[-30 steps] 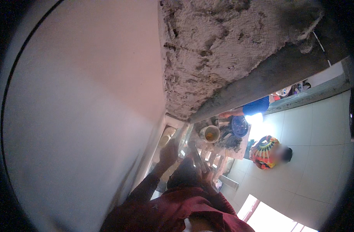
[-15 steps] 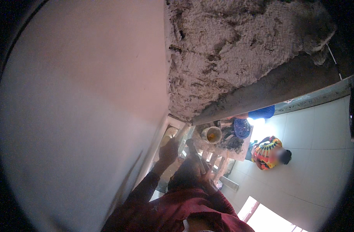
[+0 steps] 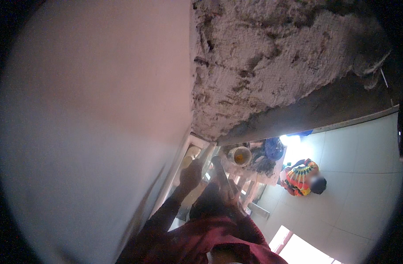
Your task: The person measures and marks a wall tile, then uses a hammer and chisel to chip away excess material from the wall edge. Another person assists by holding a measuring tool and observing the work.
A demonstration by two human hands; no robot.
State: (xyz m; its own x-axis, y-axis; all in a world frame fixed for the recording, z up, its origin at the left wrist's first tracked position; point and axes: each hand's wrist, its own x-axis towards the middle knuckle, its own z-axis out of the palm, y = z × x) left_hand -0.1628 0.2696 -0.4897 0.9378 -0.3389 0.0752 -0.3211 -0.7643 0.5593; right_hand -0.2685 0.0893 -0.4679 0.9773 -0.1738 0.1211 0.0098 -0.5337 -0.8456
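My left hand [image 3: 190,174] reaches up beside the white wall. Its dark fingers are at the lower end of a pale strip [image 3: 207,152], close to a pale rounded thing [image 3: 192,152]; I cannot make out whether they grip the strip. To its right, my right hand [image 3: 230,198] is closed round a long stick-like tool [image 3: 222,175] with a dark blunt upper end. This tool points up toward the corner where the walls meet. Deep shadow hides most of the fingers of both hands.
Rough grey plaster [image 3: 250,66] covers the wall ahead, and a smooth white wall [image 3: 100,110] rises on the left. Down to the right, a littered platform [image 3: 268,177] bears a pale bucket [image 3: 239,156] and a blue basin [image 3: 274,148]. A person [image 3: 303,177] in patterned clothes is on the tiled floor [image 3: 342,198].
The view has shifted slightly. The person in patterned clothes is a little lower and further left, and less of the blue shape behind the wall edge shows. Both hands keep nearly the same place.
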